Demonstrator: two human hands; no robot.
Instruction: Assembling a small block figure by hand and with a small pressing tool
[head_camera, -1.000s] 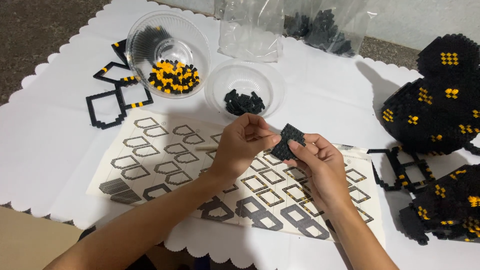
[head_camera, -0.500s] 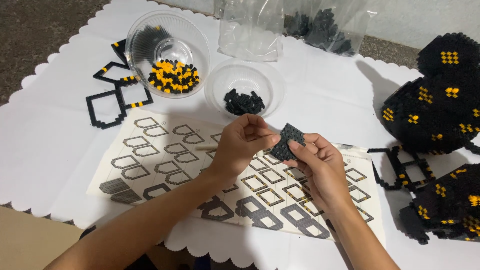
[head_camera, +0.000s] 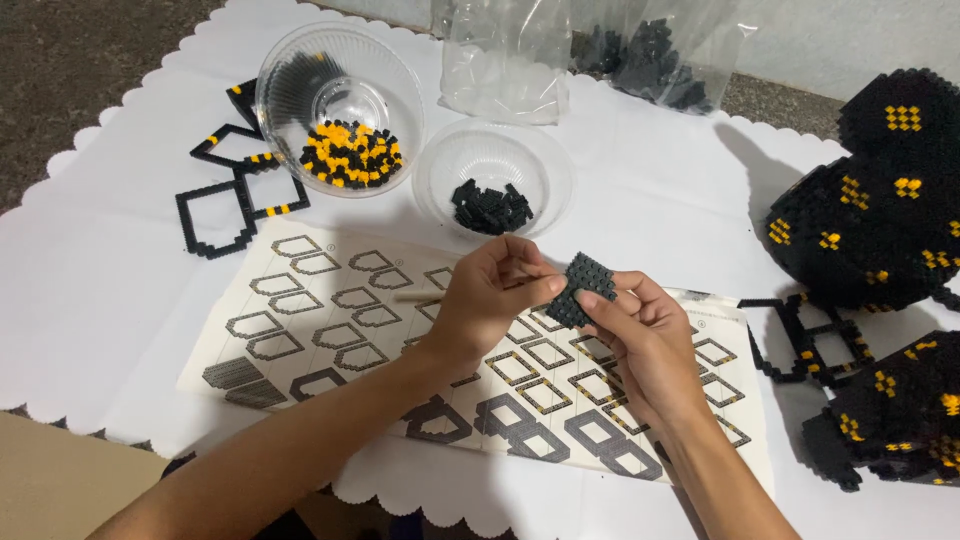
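- Black studded panel (head_camera: 580, 290) sits just right of the frame's middle, held in the air above the printed pattern sheet (head_camera: 330, 320) and tilted so its studs face up and left.
- Right hand (head_camera: 645, 335) pinches the panel's lower right edge, thumb on the near face and fingertips behind it.
- Left hand (head_camera: 490, 300) has its fingers curled together, thumb and forefinger pressed against the panel's left edge; whether a small brick sits between them cannot be told.
- Judged from this, a piece is being pressed onto the panel's edge. It would go best with the right hand bracing directly behind the spot being pressed, so the thin panel does not flex or split.
- Lining up the studs squarely before squeezing should avoid a crooked seat.
- Small clear bowl (head_camera: 495, 175) of black bricks lies just above the hands, within easy reach for further pieces.
- Larger clear bowl (head_camera: 340, 105) with yellow and black bricks stands at upper left, with flat black frames (head_camera: 235, 205) beside it.
- Black and yellow assembled shells (head_camera: 880, 220) fill the right edge, well apart from the hands.
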